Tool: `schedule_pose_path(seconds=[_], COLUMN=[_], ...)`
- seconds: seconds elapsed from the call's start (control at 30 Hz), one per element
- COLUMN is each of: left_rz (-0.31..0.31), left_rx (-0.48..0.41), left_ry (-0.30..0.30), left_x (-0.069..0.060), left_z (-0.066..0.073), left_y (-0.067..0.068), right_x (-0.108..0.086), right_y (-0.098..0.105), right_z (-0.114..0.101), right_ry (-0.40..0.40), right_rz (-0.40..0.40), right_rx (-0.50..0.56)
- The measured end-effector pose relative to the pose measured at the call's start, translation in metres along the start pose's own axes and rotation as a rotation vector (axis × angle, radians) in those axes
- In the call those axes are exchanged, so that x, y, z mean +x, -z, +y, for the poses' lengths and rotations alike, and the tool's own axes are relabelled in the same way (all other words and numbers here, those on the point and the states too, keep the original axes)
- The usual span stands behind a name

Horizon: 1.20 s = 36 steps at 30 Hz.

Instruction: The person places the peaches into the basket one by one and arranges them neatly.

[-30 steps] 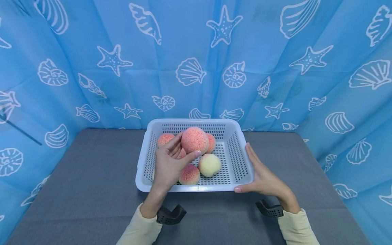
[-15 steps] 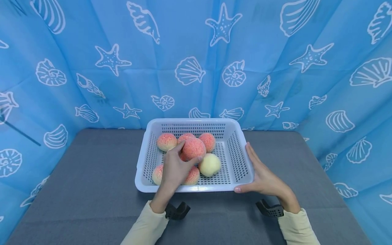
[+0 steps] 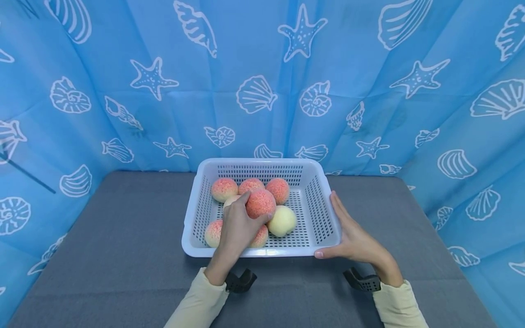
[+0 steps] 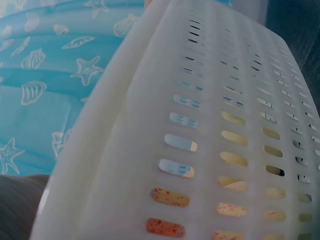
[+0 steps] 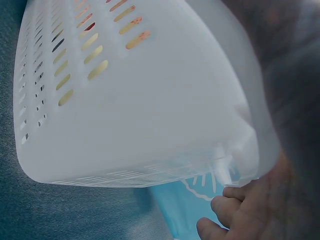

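In the head view my left hand grips a pink-red peach between thumb and fingers, low inside the white plastic basket. Close by, to the right of its thumb, sits a pale yellow peach. Behind the held one are more peaches, among them a pink one and a pink-and-cream one. My left hand partly covers several others. My right hand holds the basket's front right corner, thumb at the front rim and fingers along the right side. In the right wrist view some fingers show beyond the rim.
The basket stands on a table with a grey cloth. A blue curtain with white shell and starfish prints hangs behind and at both sides. Slotted basket walls fill much of both wrist views.
My left hand has come down into the basket with the peach and shifted slightly right, uncovering peaches on the left. My right hand stays at the corner.
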State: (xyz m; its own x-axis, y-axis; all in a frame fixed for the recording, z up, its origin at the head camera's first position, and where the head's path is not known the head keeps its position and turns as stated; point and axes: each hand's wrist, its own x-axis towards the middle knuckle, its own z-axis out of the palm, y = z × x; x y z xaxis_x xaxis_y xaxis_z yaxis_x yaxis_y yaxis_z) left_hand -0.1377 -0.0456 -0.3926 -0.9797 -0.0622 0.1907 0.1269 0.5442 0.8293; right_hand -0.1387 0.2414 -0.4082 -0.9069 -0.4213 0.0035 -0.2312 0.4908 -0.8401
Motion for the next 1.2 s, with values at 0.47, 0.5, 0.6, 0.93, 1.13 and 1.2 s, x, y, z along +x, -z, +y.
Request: schedule_pose_path(seconds=[0.47,0.5,0.6,0.93,1.13,1.2], left_rz=[-0.003,-0.001,-0.003,-0.003,0.018,0.033], left_rx=[0.01,0.014,0.021,0.027,-0.016,-0.027], left_ry=[-0.014,-0.026,-0.043,-0.042,-0.005,0.012], left_x=[0.0,0.001,0.001,0.002,0.001,0.0], left_z=[0.0,0.0,0.0,-0.002,0.003,0.006], left_y=[-0.001,-0.001,-0.002,0.001,0.017,0.026], right_x=[-0.001,-0.001,-0.001,-0.001,0.0,0.0], right_y=[-0.001,-0.001,-0.001,-0.001,-0.001,-0.001], right_z=[0.0,0.0,0.0,0.0,0.0,0.0], right_ry=[-0.003,-0.003,-0.002,0.01,0.016,0.019], right_rz=[-0.002,0.0,-0.001,0.006,0.003,0.004], right_rx=[0.04,0.035,0.048,0.031,0.028,0.027])
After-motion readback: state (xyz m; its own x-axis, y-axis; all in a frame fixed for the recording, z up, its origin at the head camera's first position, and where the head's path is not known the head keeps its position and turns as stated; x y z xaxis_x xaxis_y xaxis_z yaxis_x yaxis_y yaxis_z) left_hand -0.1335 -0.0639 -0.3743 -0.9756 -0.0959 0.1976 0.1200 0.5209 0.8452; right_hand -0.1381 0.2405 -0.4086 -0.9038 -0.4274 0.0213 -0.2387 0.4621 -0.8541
